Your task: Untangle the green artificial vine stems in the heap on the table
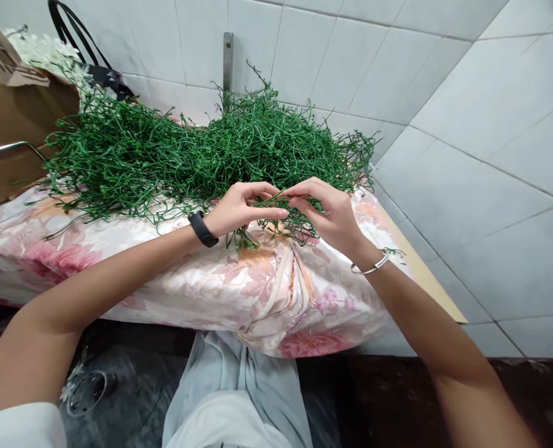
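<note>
A wide heap of green artificial plant stems point(239, 143) lies on the flowered cloth. In front of it, my left hand point(243, 208) has its fingers closed around a few thin green stems point(273, 198), whose budded ends hang out below the palm. My right hand point(326, 208) comes in from the right, its fingertips pinched at the other end of the same stems. A black band circles my left wrist and a silver bangle my right.
A cardboard box point(19, 118) stands at the left, with white artificial flowers point(47, 56) and a black bag point(111, 81) behind it. Flowered cloth point(202, 280) drapes over the table edge. Tiled walls close off the back and right. A clear cup point(87, 392) sits below at left.
</note>
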Demonstrator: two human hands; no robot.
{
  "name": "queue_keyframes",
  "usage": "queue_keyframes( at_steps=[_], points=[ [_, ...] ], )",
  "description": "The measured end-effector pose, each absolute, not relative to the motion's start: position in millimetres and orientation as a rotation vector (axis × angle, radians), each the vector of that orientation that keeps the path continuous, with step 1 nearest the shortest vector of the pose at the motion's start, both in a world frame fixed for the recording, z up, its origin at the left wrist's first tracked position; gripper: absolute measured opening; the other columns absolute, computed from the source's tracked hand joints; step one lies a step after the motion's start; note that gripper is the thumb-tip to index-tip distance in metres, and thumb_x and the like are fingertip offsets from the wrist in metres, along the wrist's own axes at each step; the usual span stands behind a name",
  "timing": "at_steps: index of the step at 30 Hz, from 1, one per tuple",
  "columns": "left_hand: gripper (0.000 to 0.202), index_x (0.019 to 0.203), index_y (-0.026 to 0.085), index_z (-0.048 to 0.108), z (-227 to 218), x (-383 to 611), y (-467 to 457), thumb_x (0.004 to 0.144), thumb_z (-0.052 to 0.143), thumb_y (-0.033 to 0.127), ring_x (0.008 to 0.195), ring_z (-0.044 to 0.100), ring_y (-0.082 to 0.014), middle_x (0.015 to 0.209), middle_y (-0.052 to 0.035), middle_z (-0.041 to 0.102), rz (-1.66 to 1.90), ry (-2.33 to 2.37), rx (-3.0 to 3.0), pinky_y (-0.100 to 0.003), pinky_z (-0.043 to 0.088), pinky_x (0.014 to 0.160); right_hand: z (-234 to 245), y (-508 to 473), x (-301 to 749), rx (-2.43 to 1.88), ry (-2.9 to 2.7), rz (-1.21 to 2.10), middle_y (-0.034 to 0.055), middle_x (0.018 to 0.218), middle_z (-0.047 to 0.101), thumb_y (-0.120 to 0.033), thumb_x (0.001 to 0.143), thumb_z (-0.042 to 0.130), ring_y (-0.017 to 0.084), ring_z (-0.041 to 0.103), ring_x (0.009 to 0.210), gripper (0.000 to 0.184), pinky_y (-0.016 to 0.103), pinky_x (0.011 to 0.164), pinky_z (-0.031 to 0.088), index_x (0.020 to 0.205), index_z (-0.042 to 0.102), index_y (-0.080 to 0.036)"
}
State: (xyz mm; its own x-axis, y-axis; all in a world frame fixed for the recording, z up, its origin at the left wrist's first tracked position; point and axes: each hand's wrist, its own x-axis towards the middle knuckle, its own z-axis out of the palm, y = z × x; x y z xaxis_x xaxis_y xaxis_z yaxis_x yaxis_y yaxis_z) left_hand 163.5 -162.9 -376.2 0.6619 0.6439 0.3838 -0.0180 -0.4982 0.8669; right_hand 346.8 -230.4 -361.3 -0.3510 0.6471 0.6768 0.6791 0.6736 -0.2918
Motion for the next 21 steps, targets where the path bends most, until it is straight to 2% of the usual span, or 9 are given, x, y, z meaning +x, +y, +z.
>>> queue_keyframes(
  at_steps=[3, 7, 9, 13, 17, 21],
  points=[
    [0.037, 0.082, 0.010, 0.059, -378.9, 165.8, -161.6, 0.063, 0.071, 0.039, 0.056, 0.044, -0.0043, 0.071, -0.0012, 0.054, 0.952, 0.466, 1.932, -0.017, 0.037, 0.052, -362.0, -231.1, 345.4, -1.000, -2.110, -0.149, 0.0031, 0.090, 0.057, -0.016, 0.085, 0.049, 0.006, 0.053, 0.083, 0.017, 0.020, 0.075, 0.044, 0.099, 0.059, -0.014],
    [0.032, 0.081, 0.008, 0.056, -380.3, 167.3, -160.2, 0.070, 0.066, 0.036, 0.069, 0.051, -0.0073, 0.078, -0.0036, 0.057, 0.947, 0.401, 1.901, -0.020, 0.041, 0.065, -366.5, -230.3, 344.2, -0.944, -2.157, -0.228, 0.0044, 0.091, 0.056, -0.015, 0.086, 0.046, 0.006, 0.052, 0.083, 0.019, 0.018, 0.074, 0.045, 0.101, 0.058, -0.013],
    [0.029, 0.084, 0.008, 0.057, -380.3, 166.7, -159.5, 0.075, 0.061, 0.035, 0.070, 0.052, -0.0078, 0.078, -0.0044, 0.058, 0.900, 0.377, 1.922, -0.021, 0.042, 0.066, -368.7, -230.3, 343.5, -0.918, -2.169, -0.286, 0.0051, 0.092, 0.056, -0.014, 0.086, 0.045, 0.006, 0.052, 0.084, 0.020, 0.017, 0.074, 0.045, 0.102, 0.057, -0.012],
    [0.027, 0.084, 0.007, 0.058, -380.0, 165.6, -158.5, 0.081, 0.053, 0.034, 0.063, 0.049, -0.0069, 0.071, -0.0041, 0.057, 0.847, 0.366, 1.991, -0.020, 0.040, 0.060, -371.2, -232.7, 340.9, -0.962, -2.139, -0.310, 0.0047, 0.092, 0.057, -0.015, 0.087, 0.042, 0.007, 0.054, 0.084, 0.022, 0.018, 0.075, 0.044, 0.106, 0.053, -0.013],
    [0.023, 0.079, 0.007, 0.058, -379.7, 166.3, -159.8, 0.080, 0.054, 0.030, 0.058, 0.046, -0.0060, 0.066, -0.0027, 0.053, 0.831, 0.368, 2.020, -0.019, 0.038, 0.056, -371.4, -234.1, 339.0, -1.078, -2.065, -0.033, 0.0019, 0.083, 0.056, -0.018, 0.088, 0.041, 0.005, 0.052, 0.072, 0.023, 0.019, 0.069, 0.043, 0.111, 0.045, -0.014],
    [0.023, 0.078, 0.007, 0.057, -377.6, 165.5, -160.5, 0.080, 0.054, 0.030, 0.057, 0.045, -0.0055, 0.064, -0.0019, 0.051, 0.748, 0.323, 2.060, -0.018, 0.037, 0.054, -367.3, -231.6, 341.6, -1.061, -1.917, 0.554, 0.0014, 0.079, 0.055, -0.022, 0.085, 0.046, 0.006, 0.052, 0.069, 0.029, 0.018, 0.059, 0.040, 0.112, 0.036, -0.016]
  ],
)
